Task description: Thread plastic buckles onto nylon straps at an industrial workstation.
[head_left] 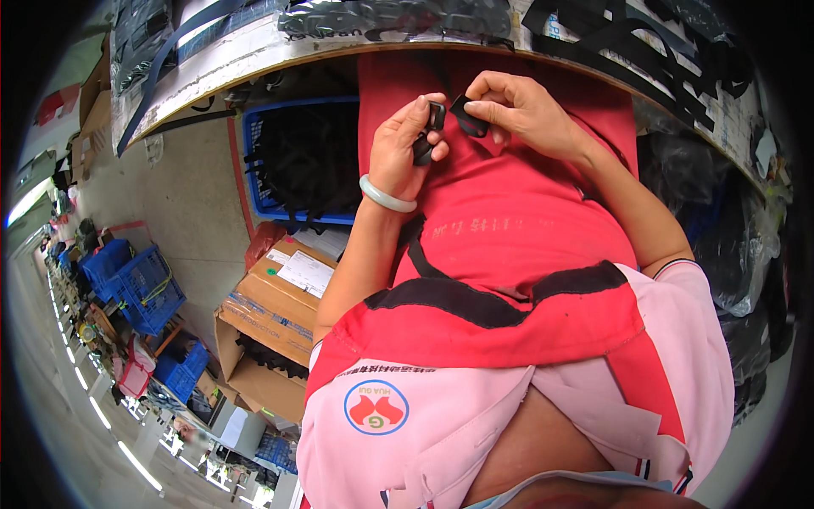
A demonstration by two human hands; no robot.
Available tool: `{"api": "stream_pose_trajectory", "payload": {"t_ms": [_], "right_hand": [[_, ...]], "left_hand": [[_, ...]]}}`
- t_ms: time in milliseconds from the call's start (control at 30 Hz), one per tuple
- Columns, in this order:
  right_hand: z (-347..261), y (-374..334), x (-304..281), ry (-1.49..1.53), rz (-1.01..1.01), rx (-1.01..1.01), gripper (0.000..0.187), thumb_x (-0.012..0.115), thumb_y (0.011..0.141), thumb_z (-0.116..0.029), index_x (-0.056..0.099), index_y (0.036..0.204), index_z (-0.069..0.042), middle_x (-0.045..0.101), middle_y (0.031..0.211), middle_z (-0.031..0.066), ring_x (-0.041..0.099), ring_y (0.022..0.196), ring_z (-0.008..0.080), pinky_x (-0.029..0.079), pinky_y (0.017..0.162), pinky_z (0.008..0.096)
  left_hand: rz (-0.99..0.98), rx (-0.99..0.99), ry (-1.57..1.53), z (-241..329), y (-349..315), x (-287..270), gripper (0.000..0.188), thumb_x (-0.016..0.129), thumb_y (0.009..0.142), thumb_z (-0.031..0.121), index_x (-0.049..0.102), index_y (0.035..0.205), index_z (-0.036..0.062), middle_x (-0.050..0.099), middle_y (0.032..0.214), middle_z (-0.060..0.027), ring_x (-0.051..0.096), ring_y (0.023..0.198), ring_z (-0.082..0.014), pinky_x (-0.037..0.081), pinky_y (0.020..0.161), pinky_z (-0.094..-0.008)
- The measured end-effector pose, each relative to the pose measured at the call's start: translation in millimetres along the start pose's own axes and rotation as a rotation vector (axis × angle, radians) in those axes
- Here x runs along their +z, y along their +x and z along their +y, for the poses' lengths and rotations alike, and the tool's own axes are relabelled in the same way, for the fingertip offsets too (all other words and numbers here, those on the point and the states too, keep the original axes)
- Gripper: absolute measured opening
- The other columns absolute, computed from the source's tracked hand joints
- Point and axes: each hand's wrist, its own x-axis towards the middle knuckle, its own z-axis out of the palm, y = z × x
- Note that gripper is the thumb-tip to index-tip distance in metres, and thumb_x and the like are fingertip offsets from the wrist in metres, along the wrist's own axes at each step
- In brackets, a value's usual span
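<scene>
Both hands are raised over my red apron, below the table edge. My left hand, a pale bangle on its wrist, is closed around a black plastic buckle with a slotted end. Another dark part shows between its lower fingers; I cannot tell whether it belongs to the same buckle. Thumb and fingers of my right hand pinch a flat black piece, a little apart from the buckle. Whether that piece is webbing or plastic is unclear.
A table edge curves across the top, with black straps and plastic-wrapped dark goods on it. A blue crate of black material stands at left, near a cardboard box. Plastic bags lie at right.
</scene>
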Motion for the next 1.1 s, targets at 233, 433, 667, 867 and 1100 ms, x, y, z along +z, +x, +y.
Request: {"api": "stream_pose_trajectory", "payload": {"t_ms": [233, 433, 667, 867, 1100], "right_hand": [[-6, 1, 3, 0.109, -0.082, 0.003, 0.017, 0.06, 0.094, -0.019, 0.064, 0.098, -0.003, 0.061, 0.075, -0.0007, 0.052, 0.054, 0.0027, 0.042, 0.048, 0.0165], [-6, 4, 9, 0.066, -0.051, -0.045, 0.017, 0.061, 0.093, -0.019, 0.067, 0.098, -0.004, 0.064, 0.075, -0.0002, 0.052, 0.055, 0.0026, 0.04, 0.048, 0.0169], [-2, 7, 9, 0.088, 0.069, -0.069, 0.018, 0.063, 0.092, -0.02, 0.067, 0.095, -0.003, 0.062, 0.071, 0.001, 0.049, 0.053, 0.0037, 0.039, 0.048, 0.0181], [-3, 6, 10, 0.092, 0.067, -0.059, 0.017, 0.063, 0.092, -0.019, 0.067, 0.093, -0.002, 0.063, 0.071, 0.0009, 0.049, 0.052, 0.004, 0.039, 0.048, 0.0185], [-3, 6, 11, 0.015, -0.006, -0.103, 0.013, 0.063, 0.092, -0.016, 0.067, 0.092, -0.003, 0.063, 0.074, -0.0027, 0.049, 0.058, 0.001, 0.037, 0.052, 0.0165]], "left_hand": [[-0.034, -0.101, -0.217, -6, 6, -2, 0.028, 0.056, 0.097, 0.024, 0.061, 0.106, -0.0018, 0.055, 0.079, -0.0029, 0.05, 0.063, -0.0088, 0.044, 0.052, -0.0232], [-0.128, -0.135, -0.181, -8, 7, 2, 0.025, 0.052, 0.099, 0.028, 0.057, 0.098, 0.0039, 0.053, 0.08, -0.0024, 0.044, 0.066, -0.0081, 0.037, 0.05, -0.0184], [-0.121, -0.213, -0.389, -11, 9, 2, 0.025, 0.05, 0.1, 0.03, 0.054, 0.09, 0.0074, 0.046, 0.074, -0.0008, 0.041, 0.062, -0.0096, 0.035, 0.049, -0.0208], [-0.139, -0.284, -0.485, -13, 13, -2, 0.025, 0.054, 0.098, 0.032, 0.055, 0.087, 0.009, 0.047, 0.071, 0.0, 0.041, 0.059, -0.0093, 0.034, 0.048, -0.0213], [-0.118, -0.23, -0.282, -14, 14, 0, 0.028, 0.056, 0.097, 0.032, 0.057, 0.086, 0.0065, 0.05, 0.069, -0.0001, 0.043, 0.055, -0.0074, 0.033, 0.044, -0.0199]]}}
